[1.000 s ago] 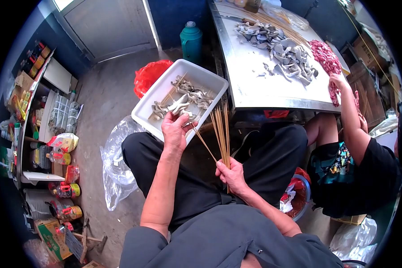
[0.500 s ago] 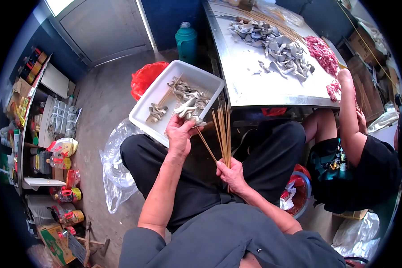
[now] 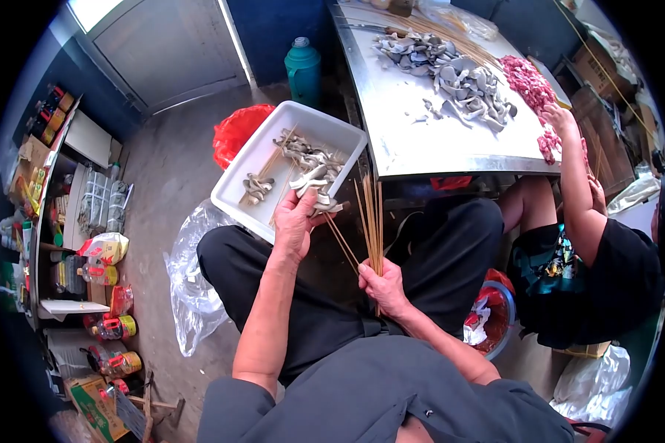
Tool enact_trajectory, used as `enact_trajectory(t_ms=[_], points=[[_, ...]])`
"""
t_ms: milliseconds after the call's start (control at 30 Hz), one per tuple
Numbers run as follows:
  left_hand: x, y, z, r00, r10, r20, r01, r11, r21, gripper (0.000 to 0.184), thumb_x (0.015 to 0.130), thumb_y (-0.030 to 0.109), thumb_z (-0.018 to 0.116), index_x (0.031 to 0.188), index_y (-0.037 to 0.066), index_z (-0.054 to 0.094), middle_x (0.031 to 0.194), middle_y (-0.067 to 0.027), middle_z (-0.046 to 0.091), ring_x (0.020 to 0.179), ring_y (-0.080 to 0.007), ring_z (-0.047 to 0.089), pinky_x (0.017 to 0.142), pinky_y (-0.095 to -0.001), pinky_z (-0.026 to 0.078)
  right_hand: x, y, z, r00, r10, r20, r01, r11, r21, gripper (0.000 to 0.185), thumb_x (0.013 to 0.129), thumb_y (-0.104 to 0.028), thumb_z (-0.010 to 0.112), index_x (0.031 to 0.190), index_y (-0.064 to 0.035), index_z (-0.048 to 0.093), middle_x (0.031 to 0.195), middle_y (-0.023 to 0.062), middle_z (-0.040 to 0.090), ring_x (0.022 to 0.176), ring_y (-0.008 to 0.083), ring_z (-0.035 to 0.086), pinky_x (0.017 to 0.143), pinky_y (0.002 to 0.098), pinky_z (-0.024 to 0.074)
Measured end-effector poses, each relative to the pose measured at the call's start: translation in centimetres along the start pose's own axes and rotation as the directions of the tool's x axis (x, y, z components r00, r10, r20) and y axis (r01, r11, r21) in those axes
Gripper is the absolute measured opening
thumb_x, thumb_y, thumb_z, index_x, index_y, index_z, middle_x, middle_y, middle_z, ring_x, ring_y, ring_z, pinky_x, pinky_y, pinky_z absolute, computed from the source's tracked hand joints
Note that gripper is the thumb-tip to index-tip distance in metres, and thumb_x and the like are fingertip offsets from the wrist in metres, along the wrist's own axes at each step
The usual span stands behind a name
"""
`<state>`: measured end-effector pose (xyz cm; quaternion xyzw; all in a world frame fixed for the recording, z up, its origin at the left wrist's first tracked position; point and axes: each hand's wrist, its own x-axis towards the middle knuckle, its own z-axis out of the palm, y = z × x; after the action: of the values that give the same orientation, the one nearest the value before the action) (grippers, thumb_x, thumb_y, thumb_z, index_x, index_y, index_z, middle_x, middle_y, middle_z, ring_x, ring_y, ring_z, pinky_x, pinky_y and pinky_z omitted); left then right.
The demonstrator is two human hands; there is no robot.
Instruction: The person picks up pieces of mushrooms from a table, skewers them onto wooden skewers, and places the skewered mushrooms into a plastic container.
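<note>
My left hand [image 3: 295,224] is closed on grey-white mushroom pieces [image 3: 315,181] at the near edge of a white tub [image 3: 233,193]. Thin wooden skewers run from those pieces down to my right hand [image 3: 384,286], whose fingers are wrapped round a bundle of upright skewers [image 3: 371,229]. Inside the tub lie threaded mushrooms [image 3: 258,187] on skewers. Which fingers of my left hand touch the skewers is hard to make out.
A metal-edged table [image 3: 399,148] bears a mushroom pile [image 3: 471,88], skewers and red meat [image 3: 526,80], which a co-worker's hand [image 3: 559,118] touches. Nearby are a red bag [image 3: 238,133], a green flask [image 3: 303,72], a plastic sheet [image 3: 192,284] and a bucket [image 3: 504,325].
My left hand has drawn slightly back from the tub's interior with the mushroom pieces. Two skewers now show apart between my hands. The co-worker's hand has shifted at the meat.
</note>
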<state>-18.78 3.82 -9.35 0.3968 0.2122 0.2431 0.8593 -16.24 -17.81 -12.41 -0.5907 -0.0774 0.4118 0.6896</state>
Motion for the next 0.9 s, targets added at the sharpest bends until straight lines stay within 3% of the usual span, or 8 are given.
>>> enact_trajectory(t_ms=[167, 467, 667, 767, 900], points=[[-0.6, -0.8, 0.3, 1.0, 0.02, 0.0, -0.02, 0.998, 0.062, 0.024, 0.091, 0.011, 0.06, 0.113, 0.002, 0.057, 0.096, -0.0083, 0.066, 0.081, -0.02, 0.067, 0.07, -0.0376, 0.059, -0.2, 0.5, -0.1, 1.0, 0.015, 0.01, -0.015, 1.0, -0.008, 0.011, 0.092, -0.016, 0.06, 0.088, -0.0065, 0.056, 0.063, -0.0019, 0.055, 0.048, 0.0024, 0.041, 0.043, 0.0182, 0.0316], [-1.5, -3.2, 1.6, 0.998, -0.056, 0.017, 0.056, 0.998, 0.0, 0.027, 0.091, 0.01, 0.059, 0.116, 0.001, 0.056, 0.099, -0.0106, 0.066, 0.088, -0.0229, 0.067, 0.074, -0.0396, 0.058, 0.2, 1.2, -0.7, 0.998, 0.004, -0.058, -0.005, 1.0, -0.011, 0.013, 0.091, -0.017, 0.061, 0.087, -0.0061, 0.057, 0.06, -0.0021, 0.054, 0.045, 0.0022, 0.039, 0.041, 0.0183, 0.0303], [-1.2, -1.8, 1.9, 0.999, 0.04, -0.013, -0.04, 0.999, -0.024, 0.024, 0.094, 0.016, 0.057, 0.114, 0.003, 0.054, 0.106, -0.0095, 0.063, 0.087, -0.018, 0.066, 0.074, -0.0296, 0.056, 0.5, 0.5, -0.8, 0.997, -0.047, -0.062, 0.045, 0.999, -0.029, 0.013, 0.091, -0.017, 0.061, 0.086, -0.0058, 0.058, 0.06, -0.0023, 0.054, 0.045, 0.0019, 0.039, 0.041, 0.0184, 0.0299], [-1.0, -1.6, 1.3, 0.999, 0.021, -0.041, -0.026, 0.994, -0.111, 0.021, 0.096, 0.02, 0.056, 0.109, 0.003, 0.055, 0.099, -0.0095, 0.065, 0.086, -0.0177, 0.067, 0.068, -0.0268, 0.055, 0.5, 0.6, -0.8, 0.998, -0.041, -0.054, 0.039, 0.999, -0.025, 0.013, 0.091, -0.017, 0.061, 0.087, -0.0053, 0.058, 0.061, -0.0025, 0.055, 0.045, 0.0017, 0.04, 0.041, 0.0181, 0.0304], [-0.1, -2.5, -0.1, 0.994, 0.046, -0.099, -0.047, 0.999, -0.002, 0.022, 0.096, 0.022, 0.056, 0.107, 0.004, 0.057, 0.089, -0.0064, 0.066, 0.079, -0.0148, 0.067, 0.061, -0.023, 0.051, 0.5, 0.5, -0.6, 0.999, -0.029, -0.044, 0.025, 0.997, -0.071, 0.012, 0.091, -0.016, 0.062, 0.089, -0.0046, 0.06, 0.061, -0.0027, 0.055, 0.046, 0.0016, 0.041, 0.042, 0.0177, 0.0314]])
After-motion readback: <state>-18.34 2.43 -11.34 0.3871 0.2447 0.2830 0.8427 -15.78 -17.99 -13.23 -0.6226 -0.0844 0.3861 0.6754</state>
